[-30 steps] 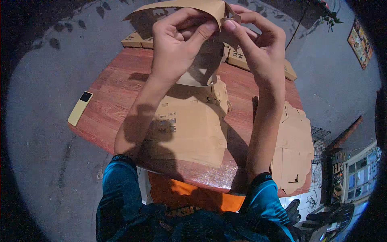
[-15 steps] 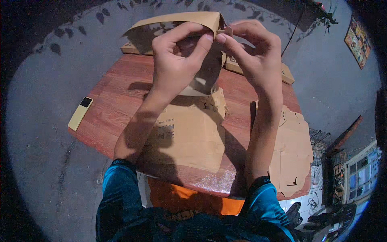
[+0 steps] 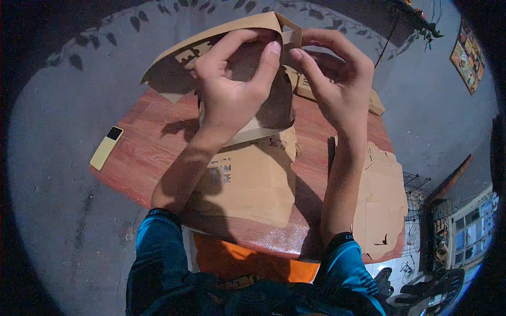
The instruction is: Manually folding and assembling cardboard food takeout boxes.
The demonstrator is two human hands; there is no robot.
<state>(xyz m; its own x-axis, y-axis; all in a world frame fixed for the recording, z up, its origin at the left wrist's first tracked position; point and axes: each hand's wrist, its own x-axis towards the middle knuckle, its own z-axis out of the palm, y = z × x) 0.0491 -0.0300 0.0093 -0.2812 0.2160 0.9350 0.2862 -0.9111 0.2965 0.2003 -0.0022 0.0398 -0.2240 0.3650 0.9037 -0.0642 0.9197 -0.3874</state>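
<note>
A partly folded brown cardboard box (image 3: 226, 30) is held up over the far part of the table, tilted, with cut-out lettering in one panel. My left hand (image 3: 232, 84) grips its wall near a corner, thumb on the near side and fingers curled behind. At that corner a small side flap stands out, and my right hand (image 3: 337, 68) has its fingers curled against it, the thumb close by. Some right fingertips are hidden behind the flap. Below the box lie flat cardboard blanks (image 3: 258, 189) with cut-out marks.
More flat cardboard blanks (image 3: 379, 203) lie at the table's right side. A closed cardboard box (image 3: 305, 87) stands along the far edge. On the left edge of the reddish wooden table (image 3: 142, 137) rests a yellow phone (image 3: 106, 149). An orange chair (image 3: 253, 260) is at the near edge.
The box has tilted, its left end dropping lower and nearer. At the corner, the small flap has opened outward, and my right hand has shifted slightly right, its thumb farther from my left thumb.
</note>
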